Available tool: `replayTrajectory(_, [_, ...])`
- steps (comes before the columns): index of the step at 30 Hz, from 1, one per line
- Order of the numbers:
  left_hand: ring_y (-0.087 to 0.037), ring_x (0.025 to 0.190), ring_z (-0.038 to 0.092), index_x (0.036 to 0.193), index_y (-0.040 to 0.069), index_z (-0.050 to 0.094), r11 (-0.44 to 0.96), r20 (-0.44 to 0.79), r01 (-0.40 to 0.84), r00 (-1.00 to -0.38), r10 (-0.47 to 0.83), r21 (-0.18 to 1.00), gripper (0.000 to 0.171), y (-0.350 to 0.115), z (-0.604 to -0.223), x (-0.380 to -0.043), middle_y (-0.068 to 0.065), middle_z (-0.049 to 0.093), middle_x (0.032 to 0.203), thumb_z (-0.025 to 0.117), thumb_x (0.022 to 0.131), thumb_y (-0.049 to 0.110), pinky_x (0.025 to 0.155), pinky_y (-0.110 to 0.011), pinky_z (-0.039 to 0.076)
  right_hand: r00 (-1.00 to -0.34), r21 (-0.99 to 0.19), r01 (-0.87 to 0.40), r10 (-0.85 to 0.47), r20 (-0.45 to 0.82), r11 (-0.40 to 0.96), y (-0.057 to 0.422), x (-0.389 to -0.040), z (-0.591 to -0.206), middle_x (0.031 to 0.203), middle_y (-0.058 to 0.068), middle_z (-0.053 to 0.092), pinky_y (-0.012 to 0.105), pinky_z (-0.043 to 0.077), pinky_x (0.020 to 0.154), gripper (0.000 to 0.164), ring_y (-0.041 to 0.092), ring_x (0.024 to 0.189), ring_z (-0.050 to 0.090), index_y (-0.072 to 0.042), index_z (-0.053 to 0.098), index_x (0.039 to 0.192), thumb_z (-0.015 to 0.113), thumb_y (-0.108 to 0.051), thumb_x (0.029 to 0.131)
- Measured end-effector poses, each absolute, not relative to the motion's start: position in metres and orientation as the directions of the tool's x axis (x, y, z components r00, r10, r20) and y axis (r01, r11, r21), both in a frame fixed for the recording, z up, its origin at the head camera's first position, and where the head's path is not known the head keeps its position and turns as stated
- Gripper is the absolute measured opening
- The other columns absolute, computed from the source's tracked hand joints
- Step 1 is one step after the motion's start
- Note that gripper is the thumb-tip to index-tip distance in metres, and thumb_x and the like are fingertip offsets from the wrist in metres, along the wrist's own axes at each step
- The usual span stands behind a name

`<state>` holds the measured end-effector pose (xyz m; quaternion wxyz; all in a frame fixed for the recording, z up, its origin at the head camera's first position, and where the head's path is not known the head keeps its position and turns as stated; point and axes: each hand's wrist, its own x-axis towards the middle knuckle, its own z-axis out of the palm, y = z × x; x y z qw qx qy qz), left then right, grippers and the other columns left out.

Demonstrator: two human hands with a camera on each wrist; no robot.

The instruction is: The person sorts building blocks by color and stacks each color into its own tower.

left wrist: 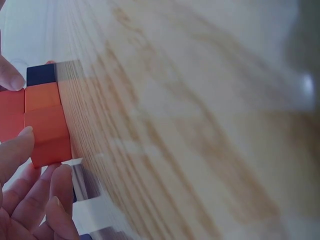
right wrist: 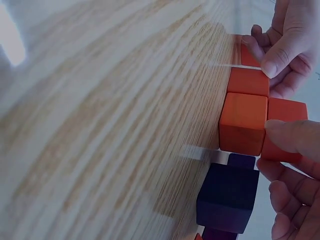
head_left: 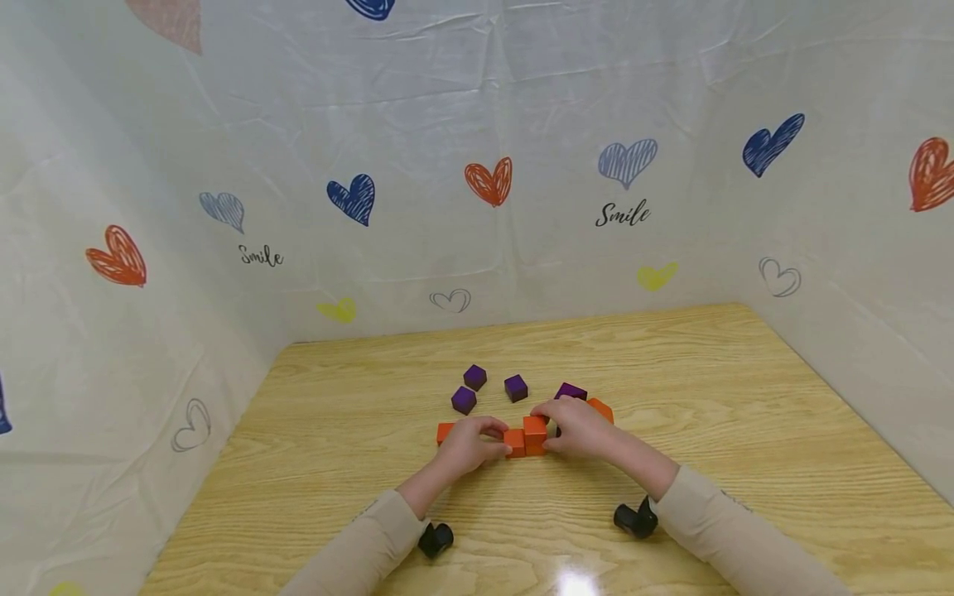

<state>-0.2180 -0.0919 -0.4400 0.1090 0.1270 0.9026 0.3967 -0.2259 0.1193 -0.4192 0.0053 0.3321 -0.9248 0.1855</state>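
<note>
My left hand (head_left: pixel 469 445) pinches an orange cube (head_left: pixel 514 443) on the table, thumb at the near side and fingers behind. This cube (left wrist: pixel 47 137) sits flush beside another orange cube (right wrist: pixel 243 122) that also rests on the table. On top of that second cube lies an upper orange cube (head_left: pixel 534 428). My right hand (head_left: pixel 580 426) grips the upper cube (right wrist: pixel 286 114) between thumb and fingers; its thumb tip lies near the seam of the two stacked cubes. A dark purple block (right wrist: pixel 227 197) stands close by the stack, under the right hand.
Three purple cubes (head_left: pixel 474 377) lie farther back on the wooden table (head_left: pixel 358 389). An orange block (head_left: pixel 445 432) is behind the left hand. Beyond the right hand are a purple block (head_left: pixel 571 391) and an orange piece (head_left: pixel 600 409). A heart-printed cloth (head_left: pixel 417 257) hangs behind.
</note>
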Motion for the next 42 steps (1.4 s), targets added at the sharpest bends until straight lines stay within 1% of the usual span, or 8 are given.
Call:
replayTrajectory(9, [-0.021, 0.095, 0.059, 0.103, 0.011, 0.067, 0.652, -0.095, 0.146, -0.943, 0.319, 0.744, 0.028, -0.092, -0.44, -0.218, -0.003, 0.067, 0.097, 0.073, 0.078, 0.021, 0.08, -0.036, 0.048, -0.793, -0.341, -0.598, -0.598, 0.12, 0.725, 0.117, -0.225, -0.422, 0.095, 0.0, 0.065, 0.033, 0.046, 0.073, 0.036, 0.017, 0.083, 0.056, -0.007, 0.063, 0.105, 0.076, -0.013, 0.073])
replayTrajectory(13, [-0.02, 0.095, 0.059, 0.103, 0.012, 0.067, 0.655, -0.097, 0.142, -0.944, 0.314, 0.742, 0.027, -0.091, -0.44, -0.219, -0.002, 0.067, 0.098, 0.072, 0.079, 0.022, 0.082, -0.036, 0.047, -0.802, -0.344, -0.585, -0.588, 0.107, 0.735, 0.115, -0.225, -0.421, 0.092, -0.001, 0.064, 0.034, 0.045, 0.073, 0.033, 0.018, 0.083, 0.056, -0.007, 0.063, 0.103, 0.076, -0.013, 0.073])
replayTrajectory(19, [-0.02, 0.096, 0.059, 0.104, 0.012, 0.067, 0.654, -0.096, 0.142, -0.945, 0.314, 0.743, 0.027, -0.091, -0.44, -0.219, -0.002, 0.067, 0.097, 0.072, 0.079, 0.022, 0.082, -0.037, 0.047, -0.806, -0.345, -0.576, -0.584, 0.092, 0.741, 0.114, -0.226, -0.422, 0.086, -0.003, 0.061, 0.031, 0.044, 0.07, 0.027, 0.014, 0.077, 0.053, -0.007, 0.064, 0.097, 0.075, -0.011, 0.073])
replayTrajectory(27, [-0.02, 0.095, 0.059, 0.104, 0.011, 0.067, 0.66, -0.094, 0.142, -0.947, 0.308, 0.738, 0.028, -0.091, -0.44, -0.218, -0.002, 0.067, 0.096, 0.073, 0.078, 0.022, 0.081, -0.036, 0.047, -0.807, -0.342, -0.574, -0.585, 0.084, 0.744, 0.113, -0.226, -0.421, 0.086, 0.0, 0.062, 0.03, 0.044, 0.069, 0.027, 0.014, 0.075, 0.053, -0.004, 0.064, 0.097, 0.074, -0.009, 0.073])
replayTrajectory(33, [-0.016, 0.083, 0.06, 0.11, 0.011, 0.064, 0.652, -0.115, 0.119, -0.945, 0.305, 0.749, 0.036, -0.09, -0.44, -0.217, -0.004, 0.066, 0.098, 0.073, 0.078, 0.023, 0.069, -0.029, 0.049, -0.815, -0.343, -0.561, -0.575, 0.07, 0.753, 0.113, -0.225, -0.421, 0.088, 0.002, 0.063, 0.032, 0.046, 0.071, 0.029, 0.015, 0.077, 0.054, -0.002, 0.064, 0.1, 0.074, -0.01, 0.074])
replayTrajectory(36, [-0.016, 0.084, 0.06, 0.115, 0.011, 0.062, 0.647, -0.119, 0.111, -0.946, 0.301, 0.754, 0.042, -0.092, -0.438, -0.217, -0.004, 0.066, 0.1, 0.073, 0.077, 0.026, 0.069, -0.03, 0.048, -0.81, -0.333, -0.572, -0.581, 0.083, 0.749, 0.113, -0.224, -0.421, 0.088, 0.002, 0.063, 0.031, 0.045, 0.07, 0.029, 0.015, 0.076, 0.053, -0.002, 0.064, 0.099, 0.074, -0.01, 0.073])
replayTrajectory(40, [-0.018, 0.085, 0.06, 0.117, 0.008, 0.06, 0.627, -0.084, 0.126, -0.952, 0.295, 0.769, 0.042, -0.1, -0.432, -0.22, -0.006, 0.065, 0.101, 0.071, 0.08, 0.024, 0.069, -0.03, 0.049, -0.801, -0.318, -0.588, -0.592, 0.096, 0.744, 0.114, -0.223, -0.42, 0.088, 0.003, 0.064, 0.03, 0.045, 0.069, 0.029, 0.015, 0.076, 0.055, -0.002, 0.063, 0.099, 0.073, -0.01, 0.074])
replayTrajectory(42, [-0.02, 0.077, 0.061, 0.118, 0.005, 0.059, 0.608, -0.059, 0.131, -0.958, 0.282, 0.783, 0.041, -0.106, -0.427, -0.223, -0.009, 0.065, 0.102, 0.069, 0.081, 0.021, 0.063, -0.029, 0.05, -0.8, -0.318, -0.589, -0.593, 0.097, 0.743, 0.114, -0.223, -0.42, 0.09, 0.004, 0.064, 0.031, 0.046, 0.07, 0.03, 0.016, 0.078, 0.056, -0.001, 0.063, 0.101, 0.073, -0.01, 0.074])
